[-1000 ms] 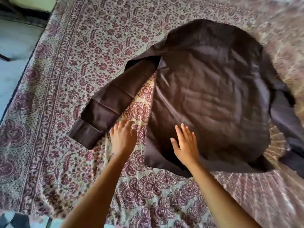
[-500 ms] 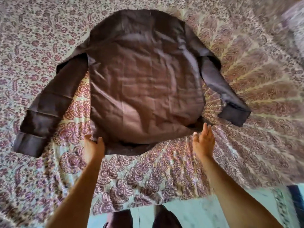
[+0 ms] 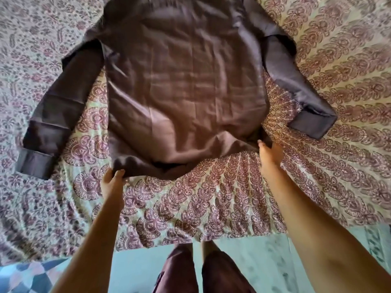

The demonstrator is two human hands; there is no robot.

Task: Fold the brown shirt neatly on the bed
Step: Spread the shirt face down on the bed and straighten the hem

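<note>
The brown shirt lies spread out on the bed with its hem toward me, both long sleeves angled outward and their cuffs turned up. My left hand pinches the hem's near left corner, thumb on top of the cloth. At the near right corner, my right hand grips the hem, with its fingertips tucked under the fabric. The hem between my hands is slightly bunched and lifted.
The bed wears a cream bedsheet with a maroon printed pattern. Its near edge runs across the bottom, with pale floor and my dark trousers below. A blue patterned cloth shows at the bottom left.
My view swung right and centred on the shirt. My hands left the shirt's body and the sheet, moved to the two hem corners and closed on them.
</note>
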